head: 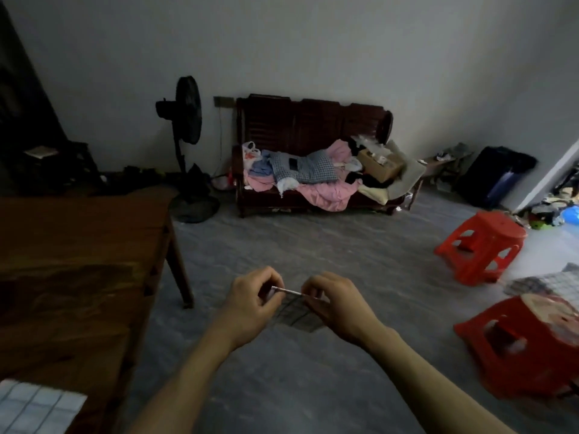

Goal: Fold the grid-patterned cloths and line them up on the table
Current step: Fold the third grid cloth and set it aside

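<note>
Grid-patterned cloth (296, 311) hangs between my two hands over the floor, its top edge pulled taut. My left hand (253, 300) pinches one end of that edge with curled fingers, my right hand (333, 300) pinches the other; the light is dim, so I think the cloth is already doubled. At eight o'clock a folded cloth (34, 405) lies on the wooden table (78, 245). At three o'clock more grid cloths (545, 285) sit heaped by a red stool (532, 346).
</note>
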The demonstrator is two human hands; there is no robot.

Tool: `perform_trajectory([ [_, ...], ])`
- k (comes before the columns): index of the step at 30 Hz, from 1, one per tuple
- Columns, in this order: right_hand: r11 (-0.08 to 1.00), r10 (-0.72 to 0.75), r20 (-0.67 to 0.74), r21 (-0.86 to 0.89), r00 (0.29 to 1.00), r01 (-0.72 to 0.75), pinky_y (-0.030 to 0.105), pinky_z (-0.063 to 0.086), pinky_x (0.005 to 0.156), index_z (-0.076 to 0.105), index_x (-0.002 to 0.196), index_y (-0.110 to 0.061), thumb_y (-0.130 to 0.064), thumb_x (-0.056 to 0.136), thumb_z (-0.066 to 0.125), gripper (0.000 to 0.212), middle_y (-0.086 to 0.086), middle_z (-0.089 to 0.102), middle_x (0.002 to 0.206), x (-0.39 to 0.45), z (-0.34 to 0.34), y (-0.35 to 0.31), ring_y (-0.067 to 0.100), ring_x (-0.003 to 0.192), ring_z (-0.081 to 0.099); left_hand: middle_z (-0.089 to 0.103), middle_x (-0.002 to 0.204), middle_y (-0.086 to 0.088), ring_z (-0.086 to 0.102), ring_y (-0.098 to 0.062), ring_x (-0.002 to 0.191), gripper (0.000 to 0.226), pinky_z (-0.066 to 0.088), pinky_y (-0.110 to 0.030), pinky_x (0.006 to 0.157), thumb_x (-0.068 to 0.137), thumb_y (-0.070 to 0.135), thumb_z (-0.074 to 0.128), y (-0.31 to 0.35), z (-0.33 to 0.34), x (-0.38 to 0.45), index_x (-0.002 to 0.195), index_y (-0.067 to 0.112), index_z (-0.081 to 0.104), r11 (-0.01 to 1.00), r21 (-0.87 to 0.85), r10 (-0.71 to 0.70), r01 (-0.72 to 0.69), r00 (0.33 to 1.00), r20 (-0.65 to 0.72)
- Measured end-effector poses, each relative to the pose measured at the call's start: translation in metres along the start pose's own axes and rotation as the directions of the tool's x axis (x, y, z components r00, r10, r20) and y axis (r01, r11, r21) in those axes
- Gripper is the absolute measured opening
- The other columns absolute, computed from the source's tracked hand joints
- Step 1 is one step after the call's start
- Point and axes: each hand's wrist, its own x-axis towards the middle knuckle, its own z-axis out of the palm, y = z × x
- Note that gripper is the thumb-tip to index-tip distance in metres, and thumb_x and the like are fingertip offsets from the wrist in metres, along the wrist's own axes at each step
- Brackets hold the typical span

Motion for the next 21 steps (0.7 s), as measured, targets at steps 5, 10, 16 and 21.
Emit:
perform_trajectory([
  [5, 0.981, -0.174, 0.057, 0.097, 0.983, 0.168, 0.027, 0.047, 0.067, 0.064, 0.092, -0.025, -0.024, 0.090, 0.062, 0.003, -0.009, 0.057, 0.085, 0.082, 0.036, -0.003, 0.007, 0.076, 0.054, 0.058, 0.072, 0.005, 0.056, -0.015, 0.064, 0.009, 0.045, -0.038, 0.059, 0.082, 0.015, 0.066, -0.040, -0.036, 0.018, 0.081, 0.020, 0.060, 0.994, 0.051, -0.086, 0.092, 0.991, -0.099],
  [10, 0.931, -0.303, 0.099, 0.242, 0.948, 0.272, 0.018, 0.040, 0.067, 0.064, 0.088, -0.019, -0.021, 0.091, 0.064, 0.003, -0.008, 0.057, 0.080, 0.158, 0.079, 0.001, 0.003, 0.074, 0.049, 0.062, 0.079, 0.004, 0.059, -0.014, 0.066, 0.023, 0.047, -0.021, 0.057, 0.079, 0.025, 0.074, -0.085, -0.063, 0.022, 0.099, 0.020, 0.064, 0.947, 0.015, -0.309, 0.320, 0.924, -0.223],
  [16, 0.813, -0.449, 0.140, 0.474, 0.882, 0.338, 0.015, 0.039, 0.068, 0.053, 0.082, -0.036, -0.020, 0.090, 0.066, 0.022, -0.022, 0.053, 0.077, 0.248, 0.112, 0.006, -0.001, 0.073, 0.051, 0.065, 0.074, 0.020, 0.059, 0.002, 0.062, 0.013, 0.041, -0.012, 0.057, 0.082, 0.017, 0.077, -0.117, -0.088, 0.034, 0.082, 0.023, 0.066, 0.801, 0.110, -0.521, 0.588, 0.776, -0.354],
  [21, 0.714, -0.543, 0.211, 0.625, 0.813, 0.315, 0.020, 0.045, 0.068, 0.061, 0.083, -0.028, -0.022, 0.090, 0.065, 0.010, -0.013, 0.058, 0.079, 0.302, 0.139, -0.004, 0.007, 0.075, 0.057, 0.067, 0.081, 0.008, 0.064, -0.010, 0.076, 0.006, 0.054, -0.028, 0.067, 0.088, 0.023, 0.072, -0.113, -0.103, 0.043, 0.086, 0.021, 0.066, 0.714, 0.070, -0.582, 0.697, 0.646, -0.494],
])
